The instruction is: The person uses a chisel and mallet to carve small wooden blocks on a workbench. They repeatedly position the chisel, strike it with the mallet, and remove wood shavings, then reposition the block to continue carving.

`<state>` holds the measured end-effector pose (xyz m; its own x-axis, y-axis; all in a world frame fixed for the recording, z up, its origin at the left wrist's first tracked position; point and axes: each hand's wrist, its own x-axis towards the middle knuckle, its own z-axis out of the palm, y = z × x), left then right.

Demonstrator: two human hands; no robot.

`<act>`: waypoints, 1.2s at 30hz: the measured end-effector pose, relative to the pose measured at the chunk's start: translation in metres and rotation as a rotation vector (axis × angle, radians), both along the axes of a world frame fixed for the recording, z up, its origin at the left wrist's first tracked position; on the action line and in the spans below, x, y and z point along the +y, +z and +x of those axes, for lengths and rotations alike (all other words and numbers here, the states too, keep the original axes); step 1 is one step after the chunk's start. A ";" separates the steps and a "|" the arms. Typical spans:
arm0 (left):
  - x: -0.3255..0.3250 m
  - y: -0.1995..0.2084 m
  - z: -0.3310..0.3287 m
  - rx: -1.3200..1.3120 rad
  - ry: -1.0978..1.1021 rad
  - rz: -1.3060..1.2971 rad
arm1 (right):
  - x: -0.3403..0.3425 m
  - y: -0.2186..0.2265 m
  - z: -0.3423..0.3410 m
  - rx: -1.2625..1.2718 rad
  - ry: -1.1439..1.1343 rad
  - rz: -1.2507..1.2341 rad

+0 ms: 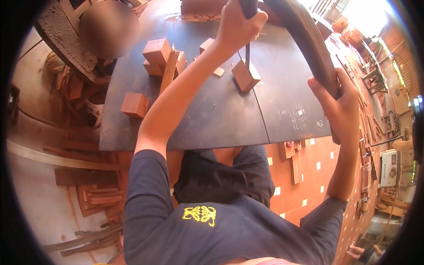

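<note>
My left hand [240, 25] is closed around the dark handle of an upright tool [249, 6] at the top of the view. A narrow dark strip, in line with that handle, runs down from below the fist to a reddish wooden block [246, 77]; whether it touches is unclear. On the right, my right hand [342, 104] grips the lower part of a long, curved piece of dark wood [304, 39], thumb on one side and fingers on the other. This piece is raised over the dark tabletop [207, 119], its far end cut off by the upper edge.
More wooden blocks [135, 105] and a thin wooden strip [169, 73] are left on the table. Small chips lie mid-table; chalk marks show near its right edge. Timber offcuts [99, 194] lie at left. Another person, blurred, is at upper left. Tiled floor [304, 181] extends right.
</note>
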<state>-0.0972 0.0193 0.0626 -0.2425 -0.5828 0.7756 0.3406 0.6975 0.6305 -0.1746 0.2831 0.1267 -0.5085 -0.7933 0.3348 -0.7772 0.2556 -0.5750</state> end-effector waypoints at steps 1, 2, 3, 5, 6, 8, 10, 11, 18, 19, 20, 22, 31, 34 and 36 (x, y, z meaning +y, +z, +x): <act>-0.007 0.003 -0.001 0.004 0.014 -0.034 | 0.000 -0.001 0.002 0.014 -0.016 -0.024; -0.010 0.003 -0.001 0.002 -0.044 0.002 | 0.001 0.000 0.002 -0.018 0.001 -0.109; -0.001 0.002 0.000 0.000 -0.114 0.047 | 0.004 0.000 0.001 -0.049 0.008 -0.185; 0.004 0.004 -0.001 0.011 -0.187 0.091 | 0.006 0.002 -0.002 -0.116 0.072 -0.356; 0.004 0.003 -0.001 0.015 -0.187 0.096 | 0.001 -0.002 -0.004 -0.134 0.100 -0.477; 0.004 0.003 0.000 0.022 -0.190 0.105 | -0.015 -0.010 0.006 -0.146 0.153 -0.590; 0.005 0.002 -0.003 0.038 -0.194 0.128 | -0.014 -0.009 0.003 0.037 0.035 -0.400; 0.006 0.002 -0.005 0.045 -0.197 0.139 | -0.013 -0.008 0.001 0.128 -0.025 -0.304; -0.003 -0.003 -0.006 0.046 -0.109 0.045 | -0.006 0.016 0.004 -0.149 -0.062 -0.023; -0.003 -0.003 -0.006 0.053 -0.106 0.036 | -0.003 0.013 0.006 -0.169 -0.042 -0.101; -0.004 -0.003 -0.006 0.060 -0.102 0.026 | -0.002 0.011 0.007 -0.190 -0.022 -0.179; 0.004 0.000 -0.003 0.036 -0.107 0.049 | -0.001 0.010 0.004 -0.163 0.019 -0.245; 0.015 0.011 0.006 -0.043 -0.133 0.140 | -0.017 0.032 0.005 0.120 0.029 -0.016; 0.012 0.007 0.004 -0.013 -0.142 0.157 | -0.013 0.037 -0.006 0.058 -0.003 -0.077; 0.012 0.006 0.004 -0.038 -0.117 0.159 | -0.007 0.044 -0.012 0.056 0.026 -0.182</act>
<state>-0.0930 0.0312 0.0689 -0.3430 -0.6631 0.6653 0.3878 0.5451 0.7433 -0.1862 0.2758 0.1712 -0.4652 -0.7297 0.5011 -0.8144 0.1311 -0.5652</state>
